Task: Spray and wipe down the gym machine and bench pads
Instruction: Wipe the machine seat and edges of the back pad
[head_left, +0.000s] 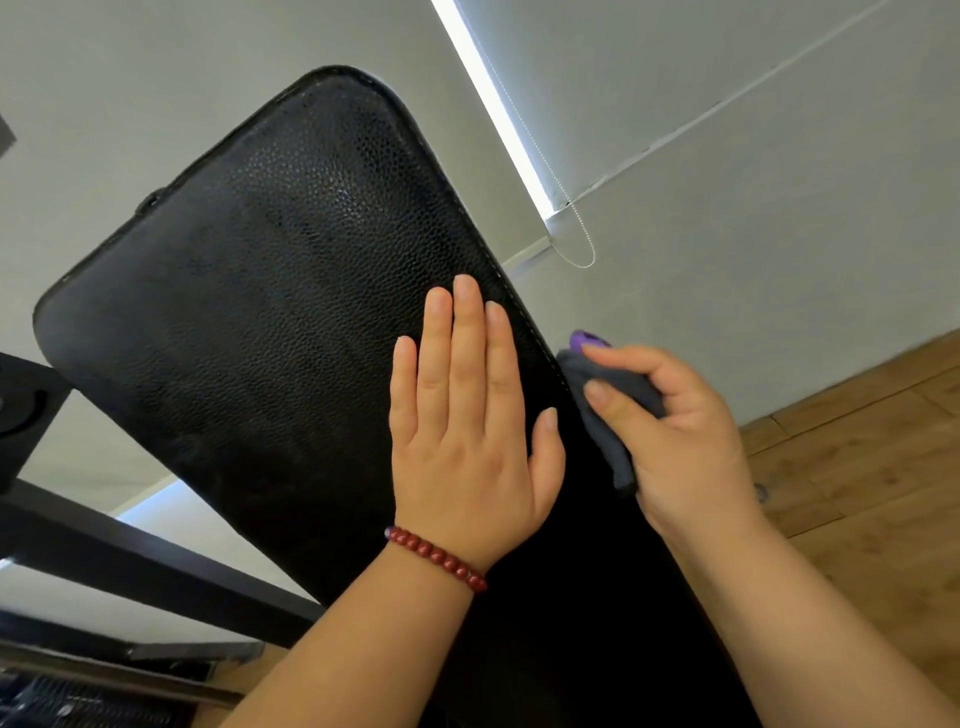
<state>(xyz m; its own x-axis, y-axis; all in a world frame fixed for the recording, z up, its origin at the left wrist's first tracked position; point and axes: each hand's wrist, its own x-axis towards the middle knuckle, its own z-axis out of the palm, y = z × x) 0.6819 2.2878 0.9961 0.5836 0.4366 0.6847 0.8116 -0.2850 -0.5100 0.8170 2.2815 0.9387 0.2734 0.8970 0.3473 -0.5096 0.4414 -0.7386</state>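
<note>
A long black textured bench pad (270, 291) fills the middle of the view, tilted up toward the wall. My left hand (467, 431), with a red bead bracelet on its wrist, lies flat on the pad near its right edge, fingers together and holding nothing. My right hand (675, 431) grips a dark grey cloth (608, 410) pressed against the pad's right side edge. A small purple object (589, 340) peeks out just above the cloth; I cannot tell what it is.
Black metal frame bars (130, 556) of the machine run at the lower left. A white wall and a window blind with a bead chain (576, 244) stand behind the pad. Wooden floor (857, 467) shows at the right.
</note>
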